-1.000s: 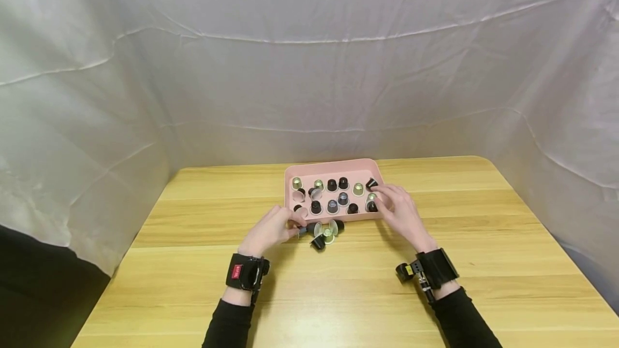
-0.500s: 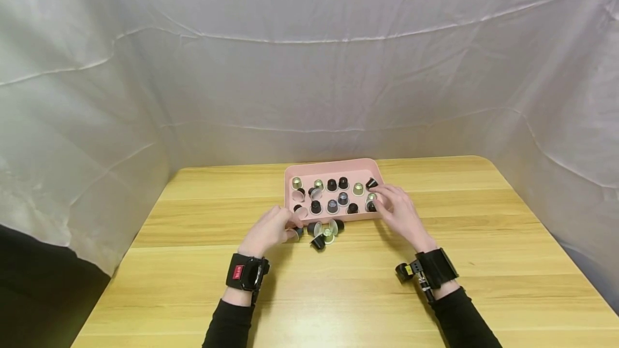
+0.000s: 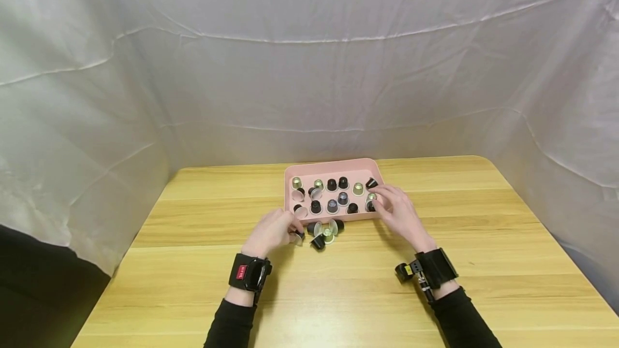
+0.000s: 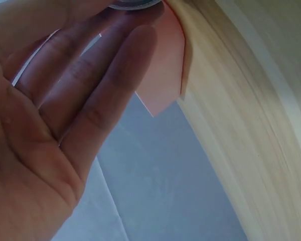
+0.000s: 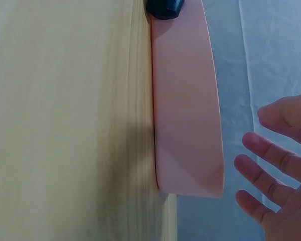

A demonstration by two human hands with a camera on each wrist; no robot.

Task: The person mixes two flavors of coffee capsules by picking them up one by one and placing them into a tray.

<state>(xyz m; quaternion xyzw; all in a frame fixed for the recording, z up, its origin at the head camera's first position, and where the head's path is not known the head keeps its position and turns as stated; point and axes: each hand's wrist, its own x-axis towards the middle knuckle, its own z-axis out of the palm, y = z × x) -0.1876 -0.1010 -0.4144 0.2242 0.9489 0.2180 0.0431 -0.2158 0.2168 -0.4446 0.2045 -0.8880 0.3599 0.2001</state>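
Note:
In the head view my left hand (image 3: 272,231) pinches a dark coffee capsule (image 3: 300,234) just outside the front left corner of a pink tray (image 3: 338,166). The capsule's silvery rim (image 4: 135,4) shows at the top of the left wrist view, by the fingertips. My right hand (image 3: 402,218) hovers over the tray's right edge, fingers spread and apart from the thumb. Near those fingers, a black capsule (image 3: 371,183) lies tilted inside the tray. A green capsule (image 3: 372,197) stands close to the right thumb, with another dark one partly hidden below it.
Several green, black and blue capsules stand in the tray; a few lie on their sides with pale lids showing. Before its front wall, more capsules, including a green one (image 3: 328,235) and a black one (image 3: 317,242), lie on the wooden table (image 3: 348,294). Pale curtains (image 3: 309,85) surround the table.
The capsule in my left fingers has turned and shifted slightly, and the left hand has come a little nearer to me. My right hand has stayed almost still over the tray.

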